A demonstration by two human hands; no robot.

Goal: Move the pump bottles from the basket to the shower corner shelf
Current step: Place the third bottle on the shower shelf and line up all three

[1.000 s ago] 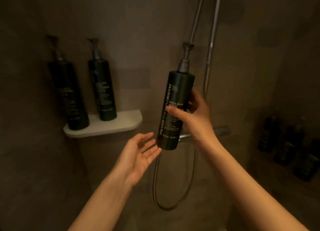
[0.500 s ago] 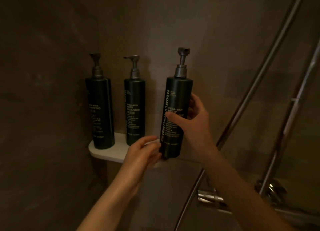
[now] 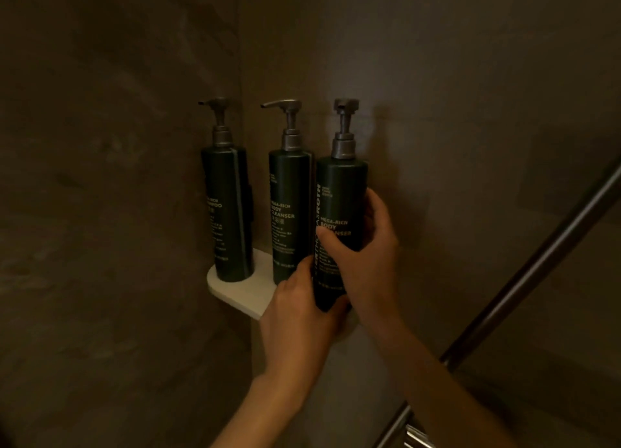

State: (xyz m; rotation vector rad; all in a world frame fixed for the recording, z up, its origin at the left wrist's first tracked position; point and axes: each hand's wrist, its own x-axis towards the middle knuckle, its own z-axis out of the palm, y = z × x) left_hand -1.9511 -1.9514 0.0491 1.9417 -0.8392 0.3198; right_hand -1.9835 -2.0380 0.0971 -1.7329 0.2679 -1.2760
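While my hands hide its base, my left hand [image 3: 299, 316] and right hand [image 3: 369, 262] grip the third bottle [image 3: 339, 192] at the shelf's [image 3: 235, 289] three o'clock end.

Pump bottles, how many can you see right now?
3. Shampoo bottle in the corner of the shelf, body cleanser bottle beside it, third bottle held by both hands at the shelf's right end.
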